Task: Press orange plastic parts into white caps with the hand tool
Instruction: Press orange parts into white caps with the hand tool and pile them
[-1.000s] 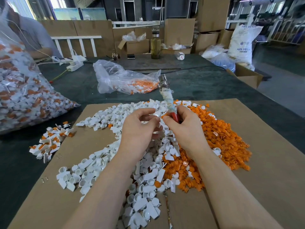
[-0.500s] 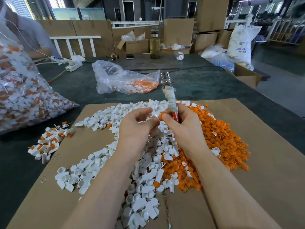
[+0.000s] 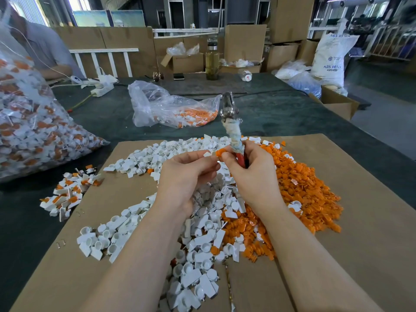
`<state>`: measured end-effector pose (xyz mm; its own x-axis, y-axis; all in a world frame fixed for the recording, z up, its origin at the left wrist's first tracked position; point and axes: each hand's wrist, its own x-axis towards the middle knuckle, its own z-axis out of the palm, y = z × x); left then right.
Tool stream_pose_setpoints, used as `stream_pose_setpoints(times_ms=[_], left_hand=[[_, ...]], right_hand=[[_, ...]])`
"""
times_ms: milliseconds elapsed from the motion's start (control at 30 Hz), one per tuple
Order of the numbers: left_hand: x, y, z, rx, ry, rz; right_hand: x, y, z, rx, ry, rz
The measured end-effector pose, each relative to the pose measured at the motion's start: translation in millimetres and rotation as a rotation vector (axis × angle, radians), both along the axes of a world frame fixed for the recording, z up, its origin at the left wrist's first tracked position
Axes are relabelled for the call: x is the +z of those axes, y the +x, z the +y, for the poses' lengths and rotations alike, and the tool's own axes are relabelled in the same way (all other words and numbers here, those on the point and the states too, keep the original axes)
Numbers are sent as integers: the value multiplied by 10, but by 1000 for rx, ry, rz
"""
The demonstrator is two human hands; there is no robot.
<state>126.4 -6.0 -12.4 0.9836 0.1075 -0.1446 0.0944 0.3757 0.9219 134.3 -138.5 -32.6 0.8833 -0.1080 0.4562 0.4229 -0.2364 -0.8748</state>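
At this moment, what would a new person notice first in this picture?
Most striking are the two heaps on the cardboard sheet: white caps in the middle and orange plastic parts to their right. Above them, the right hand grips the hand tool with its metal head up, while the left hand pinches a white cap. At far left lies a big clear bag of assembled pieces.

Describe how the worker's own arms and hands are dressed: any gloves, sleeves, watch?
Both are bare. The left hand and right hand wear no gloves or rings that show. The forearms are uncovered to the bottom edge of the picture: no sleeves, watch, bands or markings in view.
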Motion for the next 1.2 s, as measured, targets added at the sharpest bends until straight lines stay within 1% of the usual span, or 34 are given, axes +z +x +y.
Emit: stream_pose_setpoints(times_ms=[300, 500, 900, 1067, 1200], left_hand=[[25, -19, -20, -27, -7, -30], [51, -35, -67, 65, 157, -125], [28, -35, -36, 76, 337, -214], [26, -19, -36, 111, 418, -232], [14, -7, -44, 130, 445, -244]], right_hand=[[-46, -5, 47, -112, -59, -28], [-51, -20, 72, -190, -93, -101], [-34, -14, 27, -145, -109, -19], [-8, 5, 22, -139, -170, 2], [4, 5, 9, -127, -202, 9]])
